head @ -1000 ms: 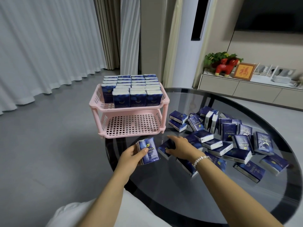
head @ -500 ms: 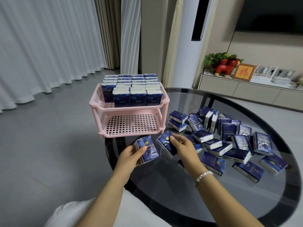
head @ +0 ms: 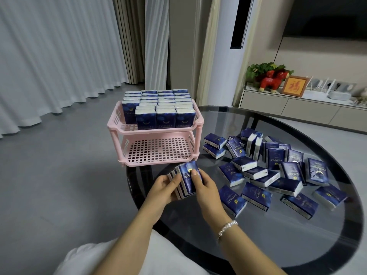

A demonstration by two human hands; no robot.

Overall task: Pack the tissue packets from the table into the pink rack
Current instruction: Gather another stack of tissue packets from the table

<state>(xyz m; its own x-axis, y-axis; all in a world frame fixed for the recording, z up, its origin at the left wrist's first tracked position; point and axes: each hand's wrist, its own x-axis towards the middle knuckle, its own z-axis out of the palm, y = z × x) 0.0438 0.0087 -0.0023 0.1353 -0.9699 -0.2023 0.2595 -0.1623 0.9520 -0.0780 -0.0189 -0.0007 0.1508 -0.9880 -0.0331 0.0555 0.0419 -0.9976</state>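
A pink two-tier rack (head: 155,132) stands at the round glass table's left edge. Its top tier is full of upright blue tissue packets (head: 158,108); its bottom tier (head: 158,151) holds nothing. Just in front of the rack, both my hands hold a small stack of blue packets (head: 185,180). My left hand (head: 164,187) grips the stack from the left. My right hand (head: 204,185) presses a packet onto the stack's right face, thumb on its front. Several loose packets (head: 278,171) lie scattered on the table to the right.
The dark glass table (head: 278,245) has bare glass near me and at the back. A white-clad knee (head: 111,257) sits under my arms. Grey floor and curtains are left; a low cabinet (head: 297,108) with a red figurine stands behind.
My right hand picked a packet from the pile, carried it left and brought it against the packets in my left hand. The left hand stayed roughly in place.
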